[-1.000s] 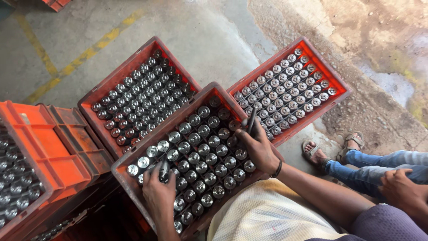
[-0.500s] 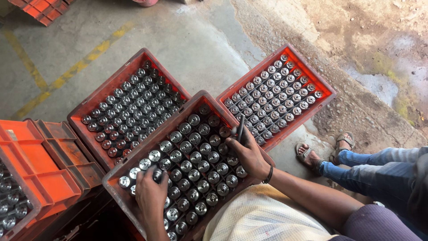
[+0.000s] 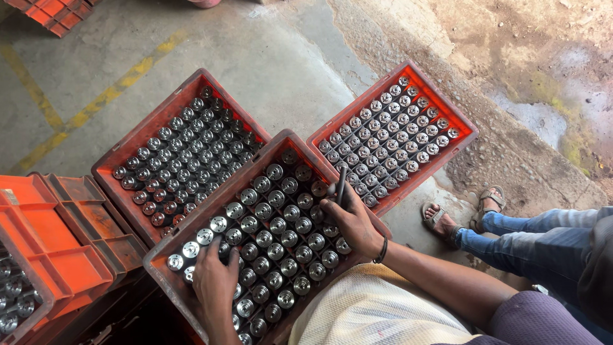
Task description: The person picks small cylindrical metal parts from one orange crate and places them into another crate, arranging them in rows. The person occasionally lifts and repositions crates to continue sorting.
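A worn concrete floor (image 3: pixel 268 57) with faded yellow lines runs off into rough dirt, and three red crates of round metal parts sit on it. In the nearest crate (image 3: pixel 159 265), raised on stacked orange crates (image 3: pixel 57 255), the left hand (image 3: pixel 216 278) lies with fingers curled over the shiny parts (image 3: pixel 217 225) in the lower left rows; I cannot tell whether it pinches one. The right hand (image 3: pixel 352 223) is closed round a dark slim tool (image 3: pixel 341 185), its tip up at the crate's far edge. Compared with a second ago both hands sit in much the same spots, the tool held a touch more upright; mostly the view has swung, so the side crates (image 3: pixel 179 153) and (image 3: pixel 396 134) show more fully. Work looks mid-tray. Another person's sandalled feet (image 3: pixel 460 214) and jeans rest at right.
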